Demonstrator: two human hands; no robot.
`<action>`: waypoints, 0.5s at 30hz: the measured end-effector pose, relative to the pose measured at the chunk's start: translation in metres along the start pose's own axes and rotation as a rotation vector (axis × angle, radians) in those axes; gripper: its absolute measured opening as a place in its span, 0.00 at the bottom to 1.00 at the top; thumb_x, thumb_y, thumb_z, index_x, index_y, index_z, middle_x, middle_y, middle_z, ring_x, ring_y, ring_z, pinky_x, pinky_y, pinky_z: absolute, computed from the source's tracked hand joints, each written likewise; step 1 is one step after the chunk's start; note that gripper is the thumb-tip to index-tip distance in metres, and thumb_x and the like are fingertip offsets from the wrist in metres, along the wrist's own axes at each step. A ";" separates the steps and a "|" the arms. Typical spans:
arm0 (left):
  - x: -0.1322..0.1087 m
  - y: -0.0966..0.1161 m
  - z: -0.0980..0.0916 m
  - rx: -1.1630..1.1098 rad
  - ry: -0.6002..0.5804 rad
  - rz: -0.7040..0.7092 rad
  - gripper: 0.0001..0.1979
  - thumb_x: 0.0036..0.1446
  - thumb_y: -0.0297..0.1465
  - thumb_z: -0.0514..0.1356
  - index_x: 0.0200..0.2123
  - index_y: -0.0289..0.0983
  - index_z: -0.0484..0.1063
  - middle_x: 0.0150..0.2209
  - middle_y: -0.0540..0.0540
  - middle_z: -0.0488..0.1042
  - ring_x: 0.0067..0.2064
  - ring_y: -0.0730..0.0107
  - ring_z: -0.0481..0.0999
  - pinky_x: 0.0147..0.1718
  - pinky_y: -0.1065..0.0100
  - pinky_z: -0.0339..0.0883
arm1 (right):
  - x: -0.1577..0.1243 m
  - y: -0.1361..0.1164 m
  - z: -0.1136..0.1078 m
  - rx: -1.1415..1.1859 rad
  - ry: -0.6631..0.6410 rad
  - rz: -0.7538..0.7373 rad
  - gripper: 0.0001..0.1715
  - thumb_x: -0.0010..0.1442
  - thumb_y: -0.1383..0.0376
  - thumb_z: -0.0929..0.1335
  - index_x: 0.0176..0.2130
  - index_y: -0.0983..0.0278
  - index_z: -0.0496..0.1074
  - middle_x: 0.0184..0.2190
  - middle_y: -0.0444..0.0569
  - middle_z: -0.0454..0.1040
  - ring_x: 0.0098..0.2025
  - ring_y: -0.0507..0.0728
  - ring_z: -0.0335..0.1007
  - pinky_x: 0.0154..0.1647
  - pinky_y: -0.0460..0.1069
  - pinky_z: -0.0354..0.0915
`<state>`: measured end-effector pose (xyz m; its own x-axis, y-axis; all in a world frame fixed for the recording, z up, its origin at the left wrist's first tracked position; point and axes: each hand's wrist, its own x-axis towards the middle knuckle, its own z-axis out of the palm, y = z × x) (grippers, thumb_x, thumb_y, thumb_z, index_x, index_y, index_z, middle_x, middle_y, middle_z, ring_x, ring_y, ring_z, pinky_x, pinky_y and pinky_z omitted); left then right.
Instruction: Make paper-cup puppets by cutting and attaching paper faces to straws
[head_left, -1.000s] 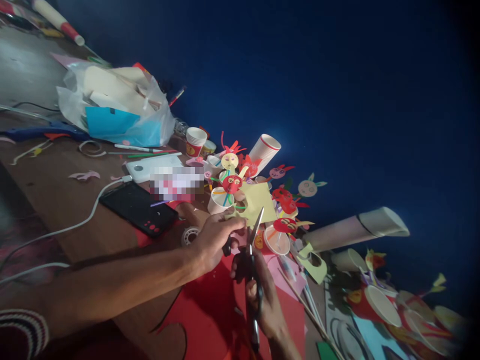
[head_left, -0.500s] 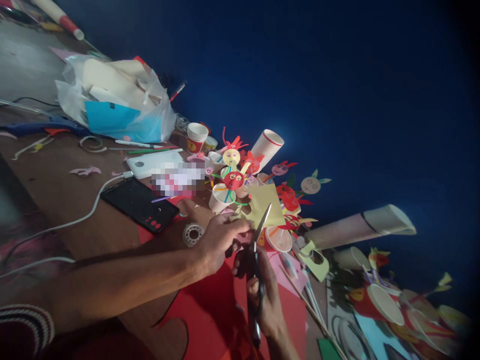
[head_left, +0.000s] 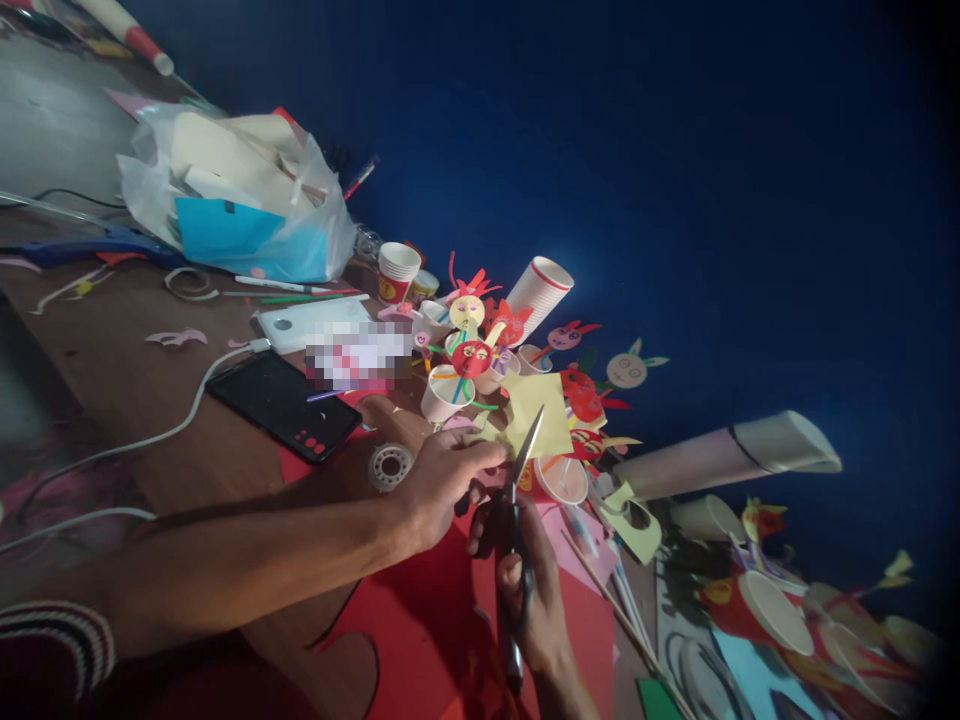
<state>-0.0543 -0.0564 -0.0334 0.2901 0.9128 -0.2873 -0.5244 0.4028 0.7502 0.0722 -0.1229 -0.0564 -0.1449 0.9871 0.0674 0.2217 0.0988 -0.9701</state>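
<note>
Between the thumb and fingers of my left hand (head_left: 442,480) is the lower left edge of a piece of pale yellow paper (head_left: 538,402). My right hand (head_left: 541,610) is wrapped round the dark handles of a pair of scissors (head_left: 528,445). The blades point up and away, look close together, and overlap the yellow paper's lower part; whether they touch it I cannot tell. Below both hands lies a large red paper sheet (head_left: 420,630). Just left of my left hand stands a white tape roll (head_left: 390,467). Beyond the paper are paper cups (head_left: 448,395) with drawn paper faces on them.
A black phone (head_left: 281,405) and a white device with a cable (head_left: 319,322) lie to the left. Farther back are a plastic bag of paper (head_left: 240,200) and a leaning cup stack (head_left: 540,292). At right are a paper tube (head_left: 720,455), thin sticks (head_left: 630,625) and decorated cups (head_left: 772,610).
The whole view has shifted slightly, so the surroundings sit a little farther right. Both hands keep nearly the same pose, holding the yellow paper and the scissors.
</note>
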 end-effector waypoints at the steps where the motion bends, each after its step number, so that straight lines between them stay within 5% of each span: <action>1: 0.001 -0.001 -0.001 -0.001 -0.003 0.005 0.09 0.45 0.34 0.62 0.25 0.35 0.67 0.18 0.53 0.63 0.17 0.79 0.58 0.14 0.75 0.48 | 0.000 0.000 0.000 0.008 0.002 0.002 0.36 0.52 0.39 0.61 0.51 0.57 0.61 0.30 0.46 0.70 0.27 0.55 0.64 0.25 0.48 0.64; 15: 0.002 0.001 -0.002 0.006 0.002 -0.014 0.08 0.44 0.33 0.62 0.24 0.35 0.67 0.18 0.53 0.65 0.17 0.80 0.59 0.16 0.74 0.47 | 0.000 0.003 0.005 0.030 0.013 -0.022 0.35 0.53 0.39 0.61 0.49 0.61 0.61 0.28 0.45 0.66 0.27 0.53 0.60 0.25 0.47 0.61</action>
<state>-0.0556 -0.0543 -0.0343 0.2961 0.9072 -0.2990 -0.5158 0.4153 0.7493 0.0683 -0.1227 -0.0604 -0.1366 0.9864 0.0919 0.1897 0.1171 -0.9748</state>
